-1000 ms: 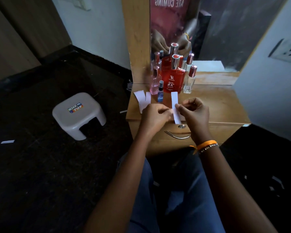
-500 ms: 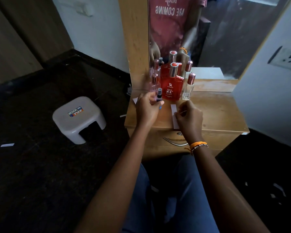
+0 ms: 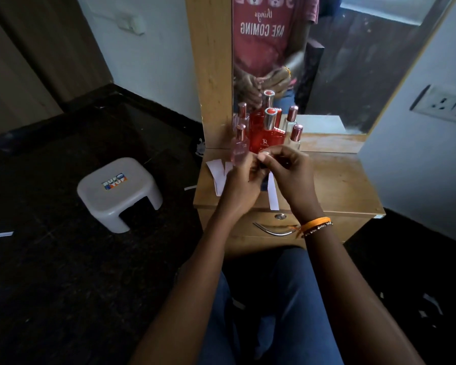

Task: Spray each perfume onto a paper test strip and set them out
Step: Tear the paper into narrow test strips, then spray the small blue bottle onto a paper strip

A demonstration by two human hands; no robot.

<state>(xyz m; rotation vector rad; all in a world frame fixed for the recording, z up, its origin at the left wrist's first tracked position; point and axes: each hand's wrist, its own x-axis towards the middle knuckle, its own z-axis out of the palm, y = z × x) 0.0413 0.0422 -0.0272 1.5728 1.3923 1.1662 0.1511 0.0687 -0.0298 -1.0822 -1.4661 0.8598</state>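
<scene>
Left hand (image 3: 241, 184) and right hand (image 3: 291, 171) curl together over something hidden; a paper strip (image 3: 273, 197) lies below them

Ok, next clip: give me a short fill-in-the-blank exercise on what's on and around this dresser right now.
1. The tallest perfume bottle by the mirror is ____ in colour.
2. The orange band sits on the person's ____ wrist.
3. The plastic stool stands on the floor to the ____ of the dresser.
4. One paper strip lies on the dresser top, just in front of the ____ hand.

Missing words: red; right; left; right
</scene>
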